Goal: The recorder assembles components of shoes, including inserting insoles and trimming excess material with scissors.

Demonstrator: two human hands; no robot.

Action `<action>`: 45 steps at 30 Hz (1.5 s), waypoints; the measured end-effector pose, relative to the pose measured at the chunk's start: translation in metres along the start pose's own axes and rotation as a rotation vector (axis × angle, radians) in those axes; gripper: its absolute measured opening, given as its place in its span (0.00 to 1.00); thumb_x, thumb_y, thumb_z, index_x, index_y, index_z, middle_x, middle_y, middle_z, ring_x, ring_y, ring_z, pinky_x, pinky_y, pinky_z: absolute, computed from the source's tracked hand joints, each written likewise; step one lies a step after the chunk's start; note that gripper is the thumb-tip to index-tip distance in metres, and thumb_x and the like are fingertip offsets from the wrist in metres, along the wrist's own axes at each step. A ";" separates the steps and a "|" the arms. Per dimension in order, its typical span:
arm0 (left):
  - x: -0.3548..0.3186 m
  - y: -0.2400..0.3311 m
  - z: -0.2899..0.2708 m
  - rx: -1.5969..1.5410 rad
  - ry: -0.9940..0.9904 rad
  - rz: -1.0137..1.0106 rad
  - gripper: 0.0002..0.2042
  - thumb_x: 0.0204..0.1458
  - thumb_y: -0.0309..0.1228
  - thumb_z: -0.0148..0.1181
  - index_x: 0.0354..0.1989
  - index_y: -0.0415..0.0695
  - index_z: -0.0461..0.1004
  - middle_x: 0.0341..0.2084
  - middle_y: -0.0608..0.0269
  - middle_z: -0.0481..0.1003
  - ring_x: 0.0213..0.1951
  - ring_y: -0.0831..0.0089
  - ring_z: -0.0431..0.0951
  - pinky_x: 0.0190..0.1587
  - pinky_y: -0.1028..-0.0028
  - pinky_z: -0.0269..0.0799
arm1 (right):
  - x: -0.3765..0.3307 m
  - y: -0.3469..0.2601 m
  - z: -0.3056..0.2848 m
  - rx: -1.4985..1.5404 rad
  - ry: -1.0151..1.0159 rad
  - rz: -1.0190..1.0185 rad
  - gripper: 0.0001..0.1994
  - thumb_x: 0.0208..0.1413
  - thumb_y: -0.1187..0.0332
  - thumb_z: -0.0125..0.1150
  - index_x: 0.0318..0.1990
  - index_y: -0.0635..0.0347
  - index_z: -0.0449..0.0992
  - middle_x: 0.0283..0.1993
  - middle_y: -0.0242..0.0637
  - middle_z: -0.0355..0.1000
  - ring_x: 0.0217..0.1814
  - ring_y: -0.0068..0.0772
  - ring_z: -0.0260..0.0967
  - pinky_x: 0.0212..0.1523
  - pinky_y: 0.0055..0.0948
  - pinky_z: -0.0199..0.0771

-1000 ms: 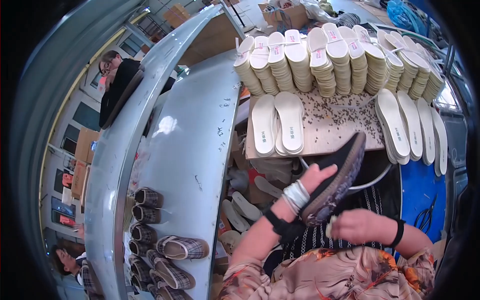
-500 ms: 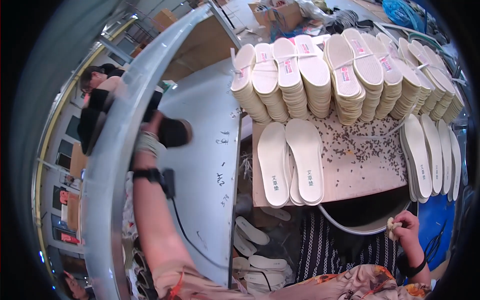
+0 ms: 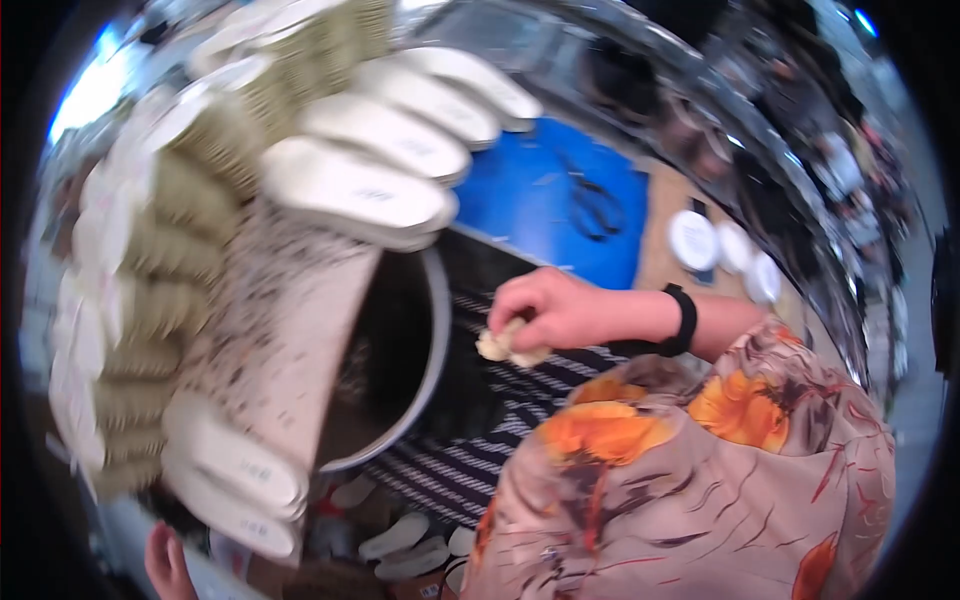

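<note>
The hands are well apart: the right hand pinches a pale wad; the left hand shows too little to tell its grip. It seems a reaching step, the next hold calling for the left. Left of the right hand, a bin has contents too dark to tell; farther out, insoles rest on the surface.

— Which markings appear on the insoles at upper centre of the frame?
— On the foremost pale insole, a short row of dark printed characters, blurred; the next insole above bears a similar mark.
— And at lower left?
— Upper insole of the pair and lower insole of the pair: small dark print on each.
— Legible?
— None; all print is blurred.
</note>
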State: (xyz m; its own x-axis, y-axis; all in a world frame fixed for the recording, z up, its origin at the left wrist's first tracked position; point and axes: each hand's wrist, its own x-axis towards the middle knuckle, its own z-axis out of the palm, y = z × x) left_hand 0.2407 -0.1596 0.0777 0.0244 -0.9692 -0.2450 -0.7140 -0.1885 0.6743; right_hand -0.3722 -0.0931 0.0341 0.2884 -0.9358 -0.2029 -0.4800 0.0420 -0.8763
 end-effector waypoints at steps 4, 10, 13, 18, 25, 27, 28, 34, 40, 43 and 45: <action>-0.038 0.145 0.142 -0.049 -0.469 0.157 0.18 0.54 0.22 0.48 0.54 0.35 0.61 0.44 0.53 0.70 0.43 0.68 0.72 0.44 0.75 0.69 | -0.085 0.043 -0.055 0.203 0.360 0.271 0.11 0.37 0.74 0.59 0.33 0.62 0.75 0.31 0.30 0.73 0.33 0.18 0.67 0.36 0.20 0.67; -0.049 0.192 0.312 -0.062 -0.561 0.234 0.16 0.47 0.20 0.54 0.46 0.34 0.67 0.34 0.55 0.74 0.36 0.73 0.74 0.41 0.76 0.70 | -0.234 0.143 -0.175 -0.266 1.119 0.495 0.10 0.38 0.73 0.60 0.32 0.62 0.75 0.25 0.36 0.73 0.25 0.23 0.69 0.28 0.26 0.69; -0.041 0.203 0.371 -0.071 -0.403 0.349 0.12 0.48 0.20 0.54 0.43 0.33 0.69 0.30 0.57 0.74 0.32 0.76 0.74 0.37 0.79 0.70 | -0.293 0.168 -0.209 -0.421 1.209 0.807 0.10 0.43 0.67 0.58 0.33 0.59 0.75 0.29 0.43 0.73 0.31 0.37 0.73 0.32 0.31 0.71; -0.013 0.177 0.428 -0.008 -0.168 0.374 0.11 0.52 0.26 0.53 0.42 0.33 0.70 0.29 0.58 0.75 0.31 0.78 0.72 0.35 0.79 0.69 | -0.324 0.206 -0.199 -0.712 1.036 1.023 0.13 0.45 0.61 0.58 0.35 0.59 0.75 0.35 0.46 0.73 0.39 0.46 0.70 0.40 0.39 0.69; 0.011 0.141 0.431 -0.322 -0.134 0.051 0.13 0.54 0.36 0.53 0.38 0.37 0.73 0.23 0.66 0.75 0.19 0.85 0.64 0.22 0.84 0.58 | -0.269 0.143 -0.177 -0.756 0.761 0.584 0.36 0.36 0.54 0.64 0.54 0.60 0.62 0.59 0.50 0.55 0.59 0.50 0.55 0.56 0.41 0.57; 0.014 0.139 0.438 -0.314 -0.108 0.032 0.13 0.53 0.36 0.53 0.37 0.38 0.73 0.21 0.66 0.74 0.18 0.87 0.62 0.20 0.85 0.55 | -0.239 0.146 -0.157 -0.933 0.582 0.565 0.41 0.31 0.53 0.68 0.56 0.59 0.60 0.59 0.51 0.54 0.62 0.53 0.48 0.60 0.42 0.51; 0.018 0.132 0.440 -0.319 -0.089 0.073 0.13 0.53 0.37 0.54 0.37 0.38 0.73 0.21 0.67 0.74 0.18 0.87 0.61 0.20 0.85 0.54 | -0.232 0.151 -0.148 -0.940 0.584 0.556 0.41 0.31 0.53 0.68 0.56 0.59 0.60 0.59 0.51 0.54 0.62 0.53 0.48 0.60 0.42 0.51; 0.006 0.143 0.438 -0.348 -0.040 0.098 0.12 0.54 0.35 0.53 0.38 0.38 0.73 0.23 0.64 0.75 0.18 0.85 0.64 0.21 0.83 0.59 | -0.228 0.152 -0.137 -0.828 0.617 0.591 0.42 0.27 0.57 0.68 0.56 0.59 0.60 0.57 0.48 0.56 0.59 0.51 0.52 0.59 0.41 0.54; 0.005 0.137 0.436 -0.266 0.003 0.146 0.12 0.53 0.33 0.53 0.39 0.37 0.73 0.24 0.64 0.75 0.21 0.84 0.67 0.22 0.83 0.60 | -0.288 0.165 -0.180 -0.751 1.045 0.781 0.46 0.28 0.56 0.70 0.60 0.56 0.55 0.63 0.50 0.48 0.64 0.52 0.45 0.63 0.40 0.48; 0.005 0.144 0.439 -0.231 -0.006 0.159 0.12 0.54 0.33 0.52 0.39 0.37 0.73 0.24 0.64 0.75 0.22 0.84 0.67 0.23 0.84 0.60 | -0.308 0.190 -0.183 -0.691 1.027 0.917 0.47 0.29 0.53 0.70 0.61 0.54 0.53 0.65 0.49 0.45 0.66 0.52 0.42 0.63 0.42 0.45; 0.003 0.147 0.443 -0.315 0.022 0.167 0.12 0.54 0.33 0.52 0.38 0.36 0.72 0.24 0.64 0.75 0.23 0.83 0.68 0.24 0.83 0.61 | -0.311 0.198 -0.181 -0.687 1.005 0.977 0.47 0.30 0.53 0.69 0.62 0.53 0.52 0.65 0.48 0.45 0.67 0.52 0.40 0.64 0.43 0.44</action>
State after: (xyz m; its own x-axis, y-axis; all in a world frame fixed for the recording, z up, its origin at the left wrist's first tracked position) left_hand -0.1743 -0.1202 -0.1323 -0.0571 -0.9933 -0.1004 -0.4585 -0.0632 0.8865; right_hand -0.7070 0.1423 0.0028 -0.8670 -0.4950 0.0575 -0.4972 0.8515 -0.1663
